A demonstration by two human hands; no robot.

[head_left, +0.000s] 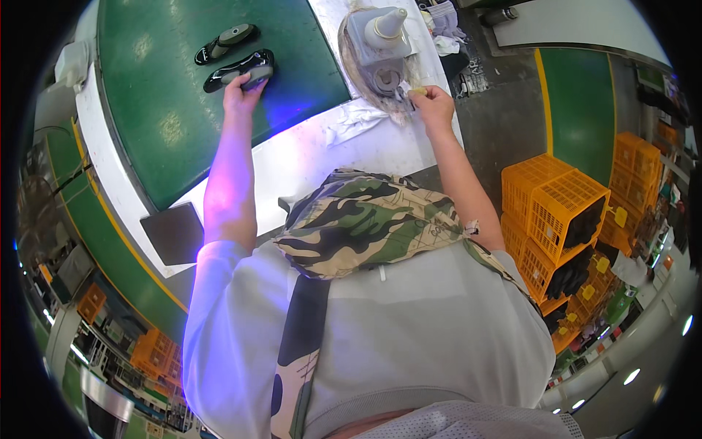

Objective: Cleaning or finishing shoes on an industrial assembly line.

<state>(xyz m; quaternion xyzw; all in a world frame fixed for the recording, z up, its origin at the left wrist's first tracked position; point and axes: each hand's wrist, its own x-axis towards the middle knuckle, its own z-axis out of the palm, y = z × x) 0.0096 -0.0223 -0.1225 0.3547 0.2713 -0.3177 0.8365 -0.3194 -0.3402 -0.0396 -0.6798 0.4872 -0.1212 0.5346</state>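
My left hand (pixel 246 89) is closed on the near side of a glossy black shoe (pixel 235 67) with a grey sole, which lies tilted on the green surface (pixel 168 139). Just beyond it rests a second black shoe (pixel 226 44), its grey sole partly showing. My right hand (pixel 436 108) pinches a small yellowish piece (pixel 419 91), too small to name, at the rim of a stained round tray (pixel 348 53). On that tray stand a white bottle with a cone-shaped top (pixel 387 28) and a small round container (pixel 387 77).
A crumpled white cloth (pixel 356 122) lies on the white table edge (pixel 292 157). A dark flat panel (pixel 173 233) sits at the near left corner. Stacked orange crates (pixel 537 183) holding black items stand at my right. White cloths (pixel 446 29) lie beyond the tray.
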